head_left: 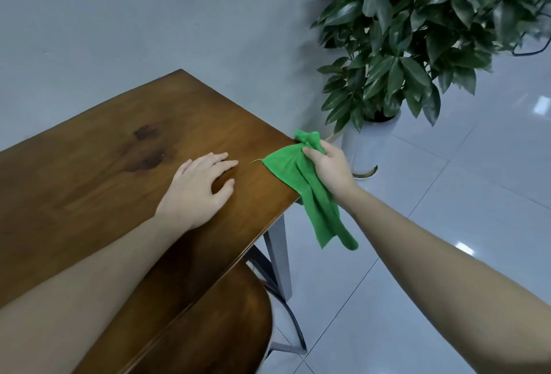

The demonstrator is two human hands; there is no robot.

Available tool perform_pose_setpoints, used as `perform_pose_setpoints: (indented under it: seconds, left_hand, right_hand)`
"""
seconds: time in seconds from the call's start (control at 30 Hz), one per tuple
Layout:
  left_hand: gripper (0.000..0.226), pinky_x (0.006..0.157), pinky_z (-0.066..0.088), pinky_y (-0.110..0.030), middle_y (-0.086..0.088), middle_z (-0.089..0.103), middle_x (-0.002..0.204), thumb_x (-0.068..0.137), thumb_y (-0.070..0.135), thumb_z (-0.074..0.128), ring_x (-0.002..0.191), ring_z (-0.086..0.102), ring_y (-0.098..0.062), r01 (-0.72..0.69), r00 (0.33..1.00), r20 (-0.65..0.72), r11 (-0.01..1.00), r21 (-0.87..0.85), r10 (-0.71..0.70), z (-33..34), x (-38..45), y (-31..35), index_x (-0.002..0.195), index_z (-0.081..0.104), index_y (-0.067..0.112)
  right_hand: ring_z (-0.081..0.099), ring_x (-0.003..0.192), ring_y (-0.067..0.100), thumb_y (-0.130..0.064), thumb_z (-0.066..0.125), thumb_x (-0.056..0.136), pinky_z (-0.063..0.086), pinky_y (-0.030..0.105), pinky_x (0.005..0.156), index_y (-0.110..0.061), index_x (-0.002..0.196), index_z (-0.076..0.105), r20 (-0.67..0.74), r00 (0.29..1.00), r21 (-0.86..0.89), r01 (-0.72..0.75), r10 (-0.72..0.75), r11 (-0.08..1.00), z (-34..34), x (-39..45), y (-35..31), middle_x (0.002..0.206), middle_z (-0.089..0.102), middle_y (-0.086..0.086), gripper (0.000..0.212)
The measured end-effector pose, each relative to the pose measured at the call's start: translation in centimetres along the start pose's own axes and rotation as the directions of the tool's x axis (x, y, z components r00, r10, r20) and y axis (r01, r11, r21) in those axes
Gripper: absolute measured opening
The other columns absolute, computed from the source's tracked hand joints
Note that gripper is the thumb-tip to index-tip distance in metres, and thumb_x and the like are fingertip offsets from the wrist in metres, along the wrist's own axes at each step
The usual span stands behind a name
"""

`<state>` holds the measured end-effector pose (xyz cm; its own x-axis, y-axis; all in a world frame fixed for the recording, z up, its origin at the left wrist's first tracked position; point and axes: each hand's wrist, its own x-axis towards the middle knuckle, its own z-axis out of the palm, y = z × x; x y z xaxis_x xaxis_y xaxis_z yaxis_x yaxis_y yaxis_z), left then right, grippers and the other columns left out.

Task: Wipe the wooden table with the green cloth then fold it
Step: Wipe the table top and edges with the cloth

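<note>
Between your right fingers [310,151] the green cloth [301,183] was pinched, mostly hanging off the desk [89,165] edge; your left hand [198,187] lay flat. A loose pinch could drop it.

The brown wooden surface [89,165] runs out of the picture at the left edge and near edge, so its full extent cannot be told. The right hand [328,171] covers part of the crumpled green cloth [286,168]. The leafy green potted plant [417,31] is cut off at the top and right edges. The wooden chair seat [214,320] lies partly hidden under the surface.
</note>
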<state>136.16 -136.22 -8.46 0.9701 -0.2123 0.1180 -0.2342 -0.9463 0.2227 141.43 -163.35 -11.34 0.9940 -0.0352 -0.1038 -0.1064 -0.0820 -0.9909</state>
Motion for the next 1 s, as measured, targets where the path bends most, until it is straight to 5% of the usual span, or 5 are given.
perform_pose_setpoints:
  seconds: [0.17, 0.33, 0.5, 0.87, 1.0]
  left_hand:
    - [0.045, 0.122, 0.019, -0.044, 0.011, 0.042, 0.153, 0.100, 0.046, 0.042, 0.145, 0.030, -0.012, 0.001, 1.000, -0.010, 1.000, 0.003, -0.001, -0.2, -0.2, 0.4, 0.144, 0.048, 0.037]
    - [0.043, 0.121, 0.023, -0.043, 0.008, 0.046, 0.152, 0.100, 0.042, 0.044, 0.144, 0.035, -0.014, 0.001, 0.999, -0.033, 1.000, -0.016, -0.001, -0.3, -0.6, 0.5, 0.142, 0.051, 0.033]
    - [0.041, 0.119, 0.027, -0.040, 0.005, 0.048, 0.150, 0.102, 0.039, 0.044, 0.141, 0.040, -0.016, -0.012, 0.999, -0.042, 0.998, -0.056, 0.009, -0.5, -1.2, 0.5, 0.139, 0.056, 0.029]
    - [0.054, 0.123, 0.015, -0.046, 0.010, 0.024, 0.162, 0.099, 0.058, 0.035, 0.151, 0.017, -0.015, -0.252, 0.947, 0.207, 0.968, 0.003, 0.246, -4.0, -13.7, -5.1, 0.151, 0.032, 0.042]
    - [0.058, 0.123, 0.009, -0.048, 0.012, 0.018, 0.164, 0.098, 0.063, 0.025, 0.152, 0.011, -0.014, -0.294, 0.934, 0.223, 0.955, 0.040, 0.279, -4.5, -16.5, -7.3, 0.153, 0.024, 0.044]
  right_hand:
    - [0.061, 0.116, 0.014, -0.029, 0.051, 0.099, 0.045, 0.044, 0.107, -0.038, 0.108, 0.064, -0.170, 0.978, 0.073, 0.131, -0.117, 0.989, 1.4, -2.2, 0.5, 0.121, 0.068, -0.003, 0.018]
    - [0.019, 0.140, -0.005, -0.027, 0.037, 0.108, 0.016, 0.023, 0.116, -0.031, 0.157, 0.025, -0.293, 0.952, 0.125, 0.125, -0.084, 0.984, 4.5, -5.1, 0.4, 0.166, 0.006, -0.006, 0.051]
    - [0.008, 0.154, 0.017, -0.030, 0.035, 0.107, 0.012, 0.037, 0.122, -0.042, 0.159, 0.000, -0.329, 0.943, 0.212, 0.023, 0.050, 0.977, 8.2, -8.3, 0.1, 0.166, -0.019, -0.008, 0.063]
    - [0.005, 0.152, 0.009, -0.023, 0.045, 0.105, 0.008, 0.023, 0.109, -0.038, 0.159, -0.007, -0.298, 0.952, 0.210, -0.002, 0.066, 0.978, 18.6, -20.5, 0.6, 0.167, -0.013, -0.011, 0.076]
    - [0.020, 0.151, 0.013, -0.034, 0.053, 0.095, 0.018, 0.042, 0.124, -0.050, 0.153, -0.014, -0.309, 0.944, 0.328, -0.004, 0.111, 0.945, 21.7, -23.4, 1.0, 0.167, 0.001, -0.015, 0.090]
